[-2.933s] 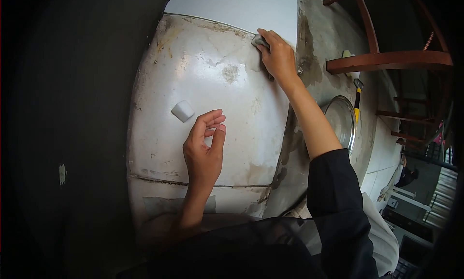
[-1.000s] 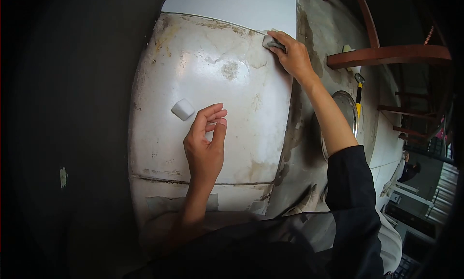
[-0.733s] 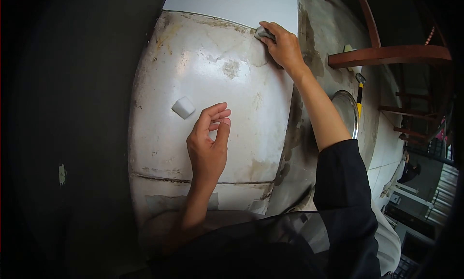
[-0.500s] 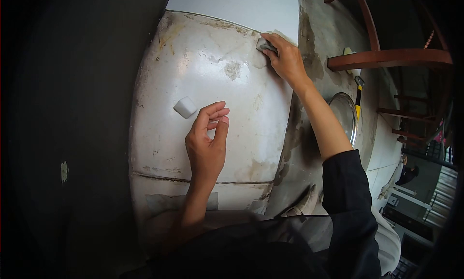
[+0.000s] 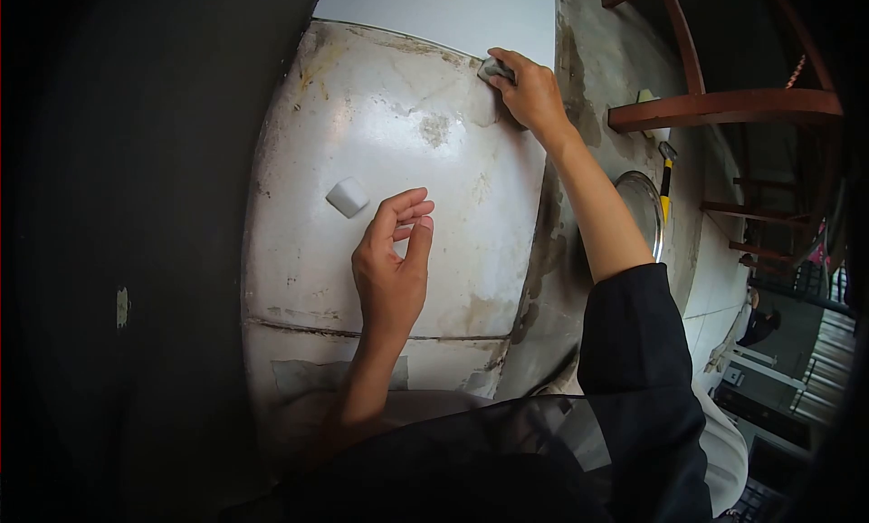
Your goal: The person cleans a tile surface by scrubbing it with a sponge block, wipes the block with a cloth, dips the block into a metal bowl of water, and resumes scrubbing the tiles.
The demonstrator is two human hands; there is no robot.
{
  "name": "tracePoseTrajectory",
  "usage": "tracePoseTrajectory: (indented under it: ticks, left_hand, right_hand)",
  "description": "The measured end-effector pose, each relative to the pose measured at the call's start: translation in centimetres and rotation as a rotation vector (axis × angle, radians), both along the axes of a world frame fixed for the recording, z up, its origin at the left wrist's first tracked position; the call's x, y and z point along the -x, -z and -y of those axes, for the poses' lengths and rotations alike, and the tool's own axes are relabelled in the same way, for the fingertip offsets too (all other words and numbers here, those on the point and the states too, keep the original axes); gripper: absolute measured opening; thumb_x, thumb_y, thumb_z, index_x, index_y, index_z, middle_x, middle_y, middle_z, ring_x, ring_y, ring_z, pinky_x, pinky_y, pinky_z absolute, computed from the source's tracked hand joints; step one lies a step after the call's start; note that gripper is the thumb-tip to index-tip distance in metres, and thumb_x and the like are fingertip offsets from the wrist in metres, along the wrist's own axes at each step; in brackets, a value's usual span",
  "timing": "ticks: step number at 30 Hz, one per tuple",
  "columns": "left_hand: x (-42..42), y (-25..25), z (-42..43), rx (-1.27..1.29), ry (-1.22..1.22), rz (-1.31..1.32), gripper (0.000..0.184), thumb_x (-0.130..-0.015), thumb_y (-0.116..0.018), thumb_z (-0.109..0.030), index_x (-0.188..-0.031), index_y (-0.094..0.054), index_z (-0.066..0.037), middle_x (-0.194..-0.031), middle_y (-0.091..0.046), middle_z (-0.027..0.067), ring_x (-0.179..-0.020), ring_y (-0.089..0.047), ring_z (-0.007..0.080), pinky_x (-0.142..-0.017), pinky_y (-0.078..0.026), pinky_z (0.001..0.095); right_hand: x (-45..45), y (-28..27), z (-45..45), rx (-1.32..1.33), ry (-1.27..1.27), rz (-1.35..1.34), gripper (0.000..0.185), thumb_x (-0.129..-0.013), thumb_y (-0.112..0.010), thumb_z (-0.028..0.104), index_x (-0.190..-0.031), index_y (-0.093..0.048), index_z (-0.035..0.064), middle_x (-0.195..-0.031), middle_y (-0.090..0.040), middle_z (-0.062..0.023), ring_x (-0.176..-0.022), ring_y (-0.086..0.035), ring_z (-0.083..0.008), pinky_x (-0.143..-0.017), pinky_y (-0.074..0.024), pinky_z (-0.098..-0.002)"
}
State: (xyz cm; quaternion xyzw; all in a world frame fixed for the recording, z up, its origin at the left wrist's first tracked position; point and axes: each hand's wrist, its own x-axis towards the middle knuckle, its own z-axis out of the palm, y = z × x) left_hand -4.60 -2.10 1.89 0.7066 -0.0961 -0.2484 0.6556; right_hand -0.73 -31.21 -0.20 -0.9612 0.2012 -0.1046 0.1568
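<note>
My right hand grips a small grey block between thumb and fingers, against the upper right part of a stained white tile, near the seam with a cleaner white tile. My left hand hovers over the middle of the stained tile, fingers curved and apart from the thumb, with nothing in it. Just beyond its fingertips, to the upper left, a small white block lies on the tile.
A dark wall runs along the left. At the right are a reddish-brown frame, a round metal basin and a tool with a yellow and black handle. Another person is far back at the right.
My right hand has shifted back and forth along the seam with the grey block, now a little up and left of a second ago. My left hand has barely moved; the white block lies where it was.
</note>
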Motion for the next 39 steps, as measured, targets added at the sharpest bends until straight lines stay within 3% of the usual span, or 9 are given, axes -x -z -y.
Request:
tracePoseTrajectory:
  ticks: [13, 24, 32, 35, 39]
  left_hand:
    - [-0.3, 0.0, 0.1, -0.003, -0.013, 0.008, 0.025, -0.096, -0.058, -0.007, -0.119, -0.062, -0.001, -0.109, -0.07, 0.0119, -0.102, -0.065, 0.0163, -0.09, -0.048, 0.0298]
    - [-0.4, 0.1, 0.1, -0.009, -0.017, 0.005, 0.025, -0.096, -0.057, -0.007, -0.12, -0.062, -0.001, -0.109, -0.07, 0.0117, -0.101, -0.064, 0.0156, -0.089, -0.048, 0.029]
    - [-0.3, -0.2, -0.1, -0.002, -0.014, 0.004, 0.025, -0.096, -0.057, -0.008, -0.12, -0.062, -0.002, -0.109, -0.07, 0.0112, -0.102, -0.064, 0.0155, -0.09, -0.047, 0.0291]
    - [-0.5, -0.3, -0.1, 0.008, -0.031, 0.027, 0.024, -0.095, -0.058, -0.008, -0.119, -0.062, -0.003, -0.108, -0.071, 0.0109, -0.101, -0.066, 0.0169, -0.089, -0.049, 0.03]
    - [-0.3, 0.2, 0.3, 0.029, -0.045, 0.077, 0.023, -0.094, -0.059, -0.009, -0.116, -0.064, -0.005, -0.106, -0.072, 0.0103, -0.098, -0.068, 0.0195, -0.084, -0.052, 0.0321]
  right_hand:
    - [1.5, 0.1, -0.9, 0.041, -0.114, 0.011, 0.037, -0.084, -0.07, 0.011, -0.121, -0.065, 0.0123, -0.116, -0.068, -0.0113, -0.1, -0.066, -0.0332, -0.088, -0.0527, -0.0407]
    - [0.0, -0.3, -0.5, 0.04, -0.033, -0.025, 0.036, -0.084, -0.069, 0.012, -0.12, -0.065, 0.0126, -0.111, -0.069, -0.01, -0.098, -0.066, -0.0323, -0.087, -0.0522, -0.0419]
    - [5.4, -0.7, 2.7, 0.079, 0.086, -0.071, 0.038, -0.083, -0.072, 0.011, -0.12, -0.066, 0.0135, -0.114, -0.069, -0.009, -0.101, -0.066, -0.032, -0.088, -0.0513, -0.0417]
    - [6.7, -1.1, 3.6, 0.095, 0.154, -0.116, 0.041, -0.082, -0.074, 0.012, -0.122, -0.066, 0.0139, -0.108, -0.07, -0.0146, -0.093, -0.068, -0.0326, -0.082, -0.0524, -0.0389]
    - [4.8, -0.9, 1.7, -0.001, 0.23, -0.039, 0.038, -0.081, -0.073, 0.011, -0.119, -0.067, 0.0101, -0.11, -0.069, -0.016, -0.1, -0.067, -0.0339, -0.088, -0.0515, -0.0409]
